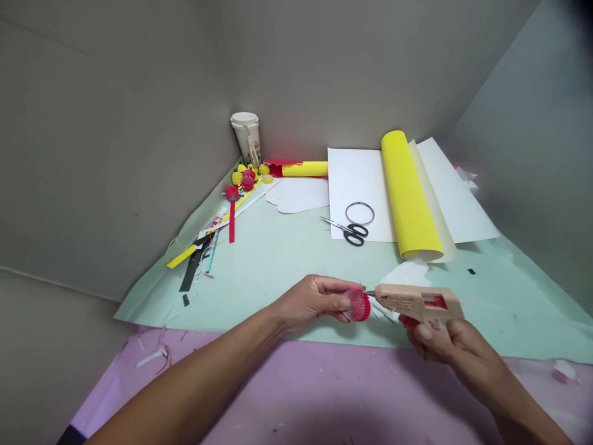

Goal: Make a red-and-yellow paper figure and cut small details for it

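Head view: left hand [319,301] pinches red ridged-paper disc [360,306]; beside it, right hand [440,341] grips beige plastic glue gun [410,299]; slipping could burn me

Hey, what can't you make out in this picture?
All in the head view:
Glue gun: handle mostly hidden by the right hand.
Red ribbed piece: left side covered by the left hand.
White sheet: right part hidden under the yellow roll.
Cup: print too small to read.
Left forearm: cut off by the bottom edge.
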`<state>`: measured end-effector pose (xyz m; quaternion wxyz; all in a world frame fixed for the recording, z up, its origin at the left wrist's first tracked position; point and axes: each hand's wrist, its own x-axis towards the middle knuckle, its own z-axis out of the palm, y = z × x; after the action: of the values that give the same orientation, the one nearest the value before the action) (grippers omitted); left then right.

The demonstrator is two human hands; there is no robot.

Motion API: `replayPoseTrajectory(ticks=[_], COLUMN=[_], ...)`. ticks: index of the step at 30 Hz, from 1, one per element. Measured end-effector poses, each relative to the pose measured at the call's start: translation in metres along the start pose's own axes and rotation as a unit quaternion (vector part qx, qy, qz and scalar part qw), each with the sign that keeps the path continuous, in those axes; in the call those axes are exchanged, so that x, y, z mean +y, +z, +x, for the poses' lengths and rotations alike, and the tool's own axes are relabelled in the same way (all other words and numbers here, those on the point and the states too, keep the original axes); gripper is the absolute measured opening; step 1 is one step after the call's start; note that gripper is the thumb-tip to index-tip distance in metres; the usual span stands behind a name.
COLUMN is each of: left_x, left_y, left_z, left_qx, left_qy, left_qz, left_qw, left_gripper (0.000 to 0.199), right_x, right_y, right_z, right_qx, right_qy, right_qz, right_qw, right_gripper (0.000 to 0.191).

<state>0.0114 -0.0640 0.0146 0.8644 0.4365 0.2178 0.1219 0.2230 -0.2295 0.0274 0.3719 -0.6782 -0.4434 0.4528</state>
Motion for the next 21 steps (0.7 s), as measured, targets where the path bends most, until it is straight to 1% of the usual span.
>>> replayPoseTrajectory(ticks=[8,18,21], left_x=[-0.0030,-0.0022,-0.0027], left_y=[-0.0021,0.0000,0.0006], left_z=[0.0020,0.0012,0.0016], left_qx=[0.001,0.005,0.007], left_qy=[0.002,0.003,0.000], left_qz=[-0.006,-0.013,-0.022], left_qw=[1.000,1.000,1.000], left_gripper=[0.052,0.049,0.047], right_x=[0.0013,0.0062,0.0080], right_y=[-0.0014,-0.0031,-0.0031], right_z=[0.0000,0.0030,0.0039], right_qx=[-0.008,-0.022,-0.034], right_qy=[-0.001,-0.001,-0.001], right_qz=[-0.001,0.004,0.007], right_qw=[1.000,1.000,0.999], right_gripper=[0.049,0.047,0.048])
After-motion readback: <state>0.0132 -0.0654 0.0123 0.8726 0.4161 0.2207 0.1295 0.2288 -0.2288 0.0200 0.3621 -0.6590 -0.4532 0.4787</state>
